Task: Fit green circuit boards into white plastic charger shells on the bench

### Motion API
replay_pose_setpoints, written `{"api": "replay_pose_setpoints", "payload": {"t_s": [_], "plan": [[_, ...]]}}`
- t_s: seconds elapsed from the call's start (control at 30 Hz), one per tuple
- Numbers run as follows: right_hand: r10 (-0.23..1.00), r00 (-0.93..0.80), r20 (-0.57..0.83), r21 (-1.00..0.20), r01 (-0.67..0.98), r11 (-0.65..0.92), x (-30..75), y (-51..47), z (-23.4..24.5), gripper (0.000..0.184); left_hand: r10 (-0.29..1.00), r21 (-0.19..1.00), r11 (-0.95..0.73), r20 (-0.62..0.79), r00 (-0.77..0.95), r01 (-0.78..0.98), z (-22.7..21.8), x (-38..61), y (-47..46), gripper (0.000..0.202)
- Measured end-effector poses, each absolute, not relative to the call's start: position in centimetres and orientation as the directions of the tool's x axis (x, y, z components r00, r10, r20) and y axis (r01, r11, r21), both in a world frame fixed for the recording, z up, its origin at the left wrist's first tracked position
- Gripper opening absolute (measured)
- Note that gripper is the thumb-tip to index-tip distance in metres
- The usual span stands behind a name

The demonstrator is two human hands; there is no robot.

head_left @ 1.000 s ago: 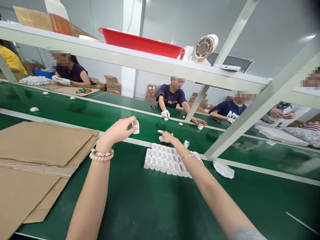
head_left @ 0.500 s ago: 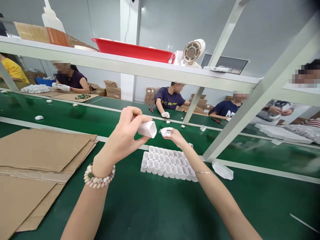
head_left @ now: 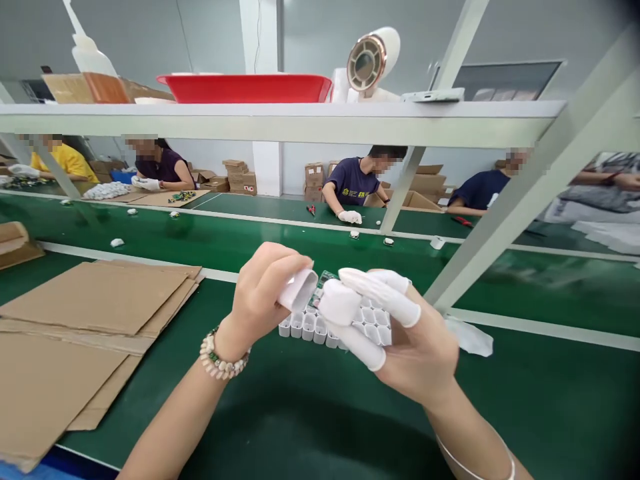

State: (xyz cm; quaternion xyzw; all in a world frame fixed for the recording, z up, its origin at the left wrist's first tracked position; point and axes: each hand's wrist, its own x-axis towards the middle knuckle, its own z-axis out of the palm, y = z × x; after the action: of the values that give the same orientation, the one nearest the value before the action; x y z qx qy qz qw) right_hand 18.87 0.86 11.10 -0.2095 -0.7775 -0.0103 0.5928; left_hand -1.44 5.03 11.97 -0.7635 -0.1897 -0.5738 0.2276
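My left hand (head_left: 260, 287) is closed round a white plastic housing (head_left: 296, 292), its open end facing right. White finger covers sheath the fingers of my right hand (head_left: 405, 327), which pinches a small green circuit board (head_left: 326, 279) with a rounded white part (head_left: 340, 303) on it. The board's edge is close to the housing's mouth; whether they touch I cannot tell. Behind and below my hands, rows of similar white housings (head_left: 315, 328) stand upright on the green table (head_left: 280, 407), partly hidden by my right hand.
Flat cardboard sheets (head_left: 95, 300) lie at left. A green conveyor belt (head_left: 210, 233) carrying small white parts runs beyond the table. Overhead, a shelf (head_left: 280, 125) holds a red tray (head_left: 245, 88) and a fan (head_left: 370, 60). A slanted post (head_left: 505, 220) stands at right. Several co-workers sit opposite.
My right hand has come back from over the belt, now with the circuit board beside the housing. My left hand has moved slightly lower, still holding the housing. The view has levelled.
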Motion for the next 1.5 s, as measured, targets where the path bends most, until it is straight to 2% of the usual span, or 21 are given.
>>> {"api": "replay_pose_setpoints", "payload": {"t_s": [0.1, 0.33, 0.63, 0.93, 1.03, 1.13, 1.23, 1.33, 1.5], "plan": [[0.260, -0.230, 0.938, -0.164, 0.365, 0.917, 18.4, 1.0, 11.2, 0.064, 0.038, -0.117, -0.779, 0.972, 0.232, 0.616, 11.9, -0.7, 4.9, 0.029], [0.258, -0.262, 0.930, -0.145, 0.383, 0.912, 18.0, 1.1, 11.5, 0.058, -0.028, -0.152, -0.744, 0.980, 0.197, 0.651, 11.6, -0.5, 5.1, 0.030], [0.360, -0.275, 0.892, -0.212, 0.448, 0.868, 17.9, 0.2, 11.5, 0.057, -0.044, -0.167, -0.705, 0.980, 0.193, 0.689, 11.2, -0.2, 5.1, 0.026], [0.393, -0.284, 0.875, -0.209, 0.511, 0.834, 18.2, -0.1, 11.5, 0.056, -0.020, -0.159, -0.713, 0.978, 0.206, 0.683, 10.9, 0.1, 5.0, 0.025], [0.393, -0.272, 0.878, -0.214, 0.513, 0.832, 18.1, 0.4, 11.1, 0.063, -0.005, -0.159, -0.732, 0.974, 0.228, 0.663, 10.7, 0.4, 5.0, 0.025], [0.350, -0.178, 0.920, -0.211, 0.529, 0.822, 17.7, 0.9, 10.8, 0.065, 0.049, -0.084, -0.753, 0.982, 0.183, 0.653, 10.5, 0.7, 4.8, 0.027], [0.226, -0.110, 0.968, -0.133, 0.541, 0.830, 17.1, 1.2, 10.3, 0.051, 0.107, 0.016, -0.766, 0.989, 0.103, 0.643, 10.3, 1.1, 4.6, 0.027], [0.149, -0.140, 0.979, -0.049, 0.547, 0.836, 16.5, 1.2, 10.1, 0.044, 0.127, 0.056, -0.765, 0.990, 0.065, 0.641, 10.1, 1.2, 4.7, 0.025], [0.164, -0.247, 0.955, -0.003, 0.545, 0.839, 16.1, 1.2, 10.1, 0.045, 0.102, 0.057, -0.733, 0.994, 0.027, 0.678, 9.9, 1.3, 5.1, 0.020]]}}
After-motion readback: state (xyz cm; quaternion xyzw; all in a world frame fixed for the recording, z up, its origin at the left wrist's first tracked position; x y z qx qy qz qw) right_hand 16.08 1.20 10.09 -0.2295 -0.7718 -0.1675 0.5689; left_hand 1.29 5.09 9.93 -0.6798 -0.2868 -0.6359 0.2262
